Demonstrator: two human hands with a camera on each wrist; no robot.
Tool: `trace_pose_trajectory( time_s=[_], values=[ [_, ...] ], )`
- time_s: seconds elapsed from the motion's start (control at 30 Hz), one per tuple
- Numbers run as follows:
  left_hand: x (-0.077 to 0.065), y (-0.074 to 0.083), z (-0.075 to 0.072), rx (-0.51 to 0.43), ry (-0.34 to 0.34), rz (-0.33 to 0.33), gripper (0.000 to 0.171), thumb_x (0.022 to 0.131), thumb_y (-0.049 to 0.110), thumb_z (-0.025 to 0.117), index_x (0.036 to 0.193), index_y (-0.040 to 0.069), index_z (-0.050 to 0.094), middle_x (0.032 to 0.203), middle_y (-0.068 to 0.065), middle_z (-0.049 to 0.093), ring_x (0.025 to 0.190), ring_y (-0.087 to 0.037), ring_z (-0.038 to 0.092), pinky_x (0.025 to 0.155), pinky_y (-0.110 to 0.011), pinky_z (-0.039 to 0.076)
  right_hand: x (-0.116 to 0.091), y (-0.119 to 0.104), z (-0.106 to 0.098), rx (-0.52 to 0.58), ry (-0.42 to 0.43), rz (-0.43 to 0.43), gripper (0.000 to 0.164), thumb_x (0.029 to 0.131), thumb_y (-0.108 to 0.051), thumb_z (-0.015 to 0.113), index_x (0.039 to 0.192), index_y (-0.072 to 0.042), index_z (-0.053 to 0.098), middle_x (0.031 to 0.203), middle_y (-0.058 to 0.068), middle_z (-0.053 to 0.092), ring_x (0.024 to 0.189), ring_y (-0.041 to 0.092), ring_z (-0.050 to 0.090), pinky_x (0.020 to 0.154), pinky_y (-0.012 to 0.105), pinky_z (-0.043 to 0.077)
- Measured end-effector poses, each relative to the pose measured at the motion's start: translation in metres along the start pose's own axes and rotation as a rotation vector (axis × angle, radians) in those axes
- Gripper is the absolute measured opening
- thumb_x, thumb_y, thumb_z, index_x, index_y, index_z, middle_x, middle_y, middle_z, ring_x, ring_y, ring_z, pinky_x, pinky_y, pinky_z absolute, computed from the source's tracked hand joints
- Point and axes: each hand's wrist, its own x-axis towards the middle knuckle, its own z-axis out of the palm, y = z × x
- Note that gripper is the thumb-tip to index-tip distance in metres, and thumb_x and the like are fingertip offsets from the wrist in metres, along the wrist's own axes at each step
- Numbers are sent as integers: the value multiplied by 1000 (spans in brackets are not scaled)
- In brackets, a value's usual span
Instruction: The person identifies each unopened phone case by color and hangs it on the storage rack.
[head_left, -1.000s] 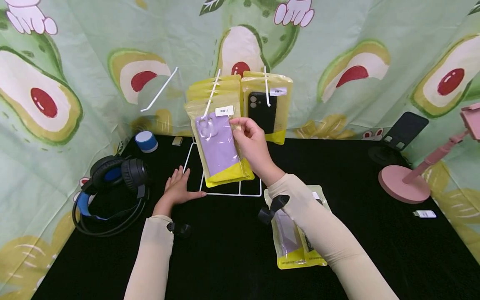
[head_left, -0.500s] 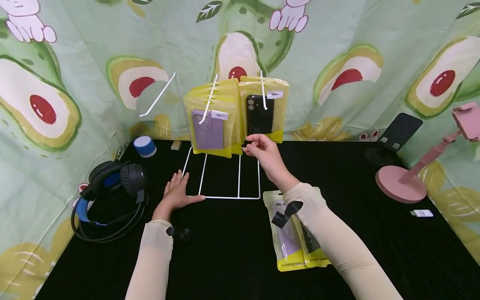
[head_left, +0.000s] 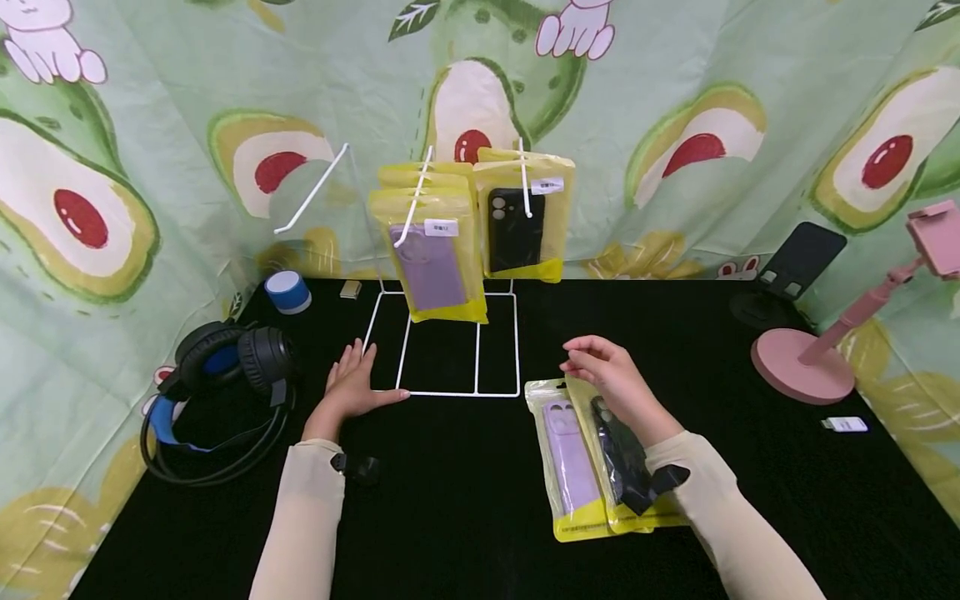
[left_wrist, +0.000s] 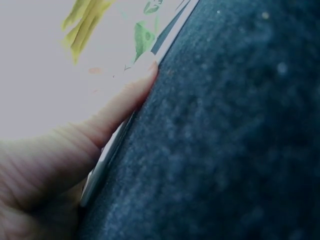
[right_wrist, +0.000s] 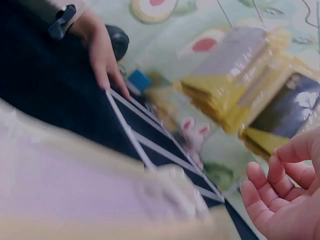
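Note:
My left hand [head_left: 351,383] lies spread over the front left corner of the white wire rack's base [head_left: 442,393]; its thumb rests along the front wire, also seen in the left wrist view. My right hand [head_left: 611,375] hovers at the top edges of two yellow-backed pouches lying on the table, its fingers loosely bent and holding nothing. One pouch shows a purple phone case [head_left: 570,458], the other a black phone case [head_left: 618,450], partly covered by the hand and wrist camera. Pouches with a purple case [head_left: 431,271] in front hang on the middle hook, others with a black case [head_left: 516,229] on the right hook.
The rack's left hook [head_left: 313,190] is bare. Black headphones [head_left: 225,367], a blue-and-white round object [head_left: 288,292] and a small tan item [head_left: 350,289] are at left. A pink stand [head_left: 802,367], a black phone stand [head_left: 795,267] and a white USB stick [head_left: 846,424] are at right.
My right hand let go of the front purple-case pouch, which now hangs on the middle hook, and moved down right to the pouches on the table. The left hand stayed put.

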Motion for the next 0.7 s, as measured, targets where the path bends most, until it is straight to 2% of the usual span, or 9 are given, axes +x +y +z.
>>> trace_pose_trajectory(
  time_s=[0.13, 0.3, 0.5, 0.6, 0.7],
  values=[
    [0, 0, -1, -9, -1, 2, 115, 74, 62, 68, 151, 0, 9, 156, -23, -8, 142, -38, -11, 112, -56, -6, -14, 5, -24, -58, 50, 39, 34, 97, -17, 53, 119, 9, 49, 104, 14, 56, 88, 13, 62, 82, 22, 51],
    [1, -1, -2, 3, 10, 4, 115, 74, 62, 69, 151, 0, 10, 156, -23, -7, 142, -38, -10, 112, -56, -5, -30, 7, -51, -138, 115, 83, 33, 97, -25, 53, 117, 2, 51, 106, 10, 56, 88, 10, 60, 81, 19, 50],
    [1, -1, -1, 5, 4, 3, 115, 74, 63, 68, 151, 0, 10, 156, -22, -7, 143, -38, -10, 112, -56, -4, -46, 12, -80, -306, 128, 121, 43, 99, -28, 49, 126, 6, 45, 116, 17, 51, 91, 7, 58, 79, 18, 50],
    [0, -2, -1, 8, 4, -1, 115, 74, 63, 68, 151, 0, 10, 156, -22, -7, 143, -38, -10, 112, -56, -4, -53, 13, -88, -416, 100, 153, 46, 99, -26, 48, 131, 6, 41, 120, 22, 49, 96, 15, 57, 79, 23, 51],
    [-1, -2, -2, 7, 4, 3, 115, 74, 63, 68, 151, 0, 10, 156, -23, -7, 143, -38, -10, 112, -56, -4, -60, 12, -90, -523, 9, 200, 56, 98, -27, 52, 137, 8, 32, 124, 29, 44, 104, 30, 55, 81, 34, 52]
  ],
)
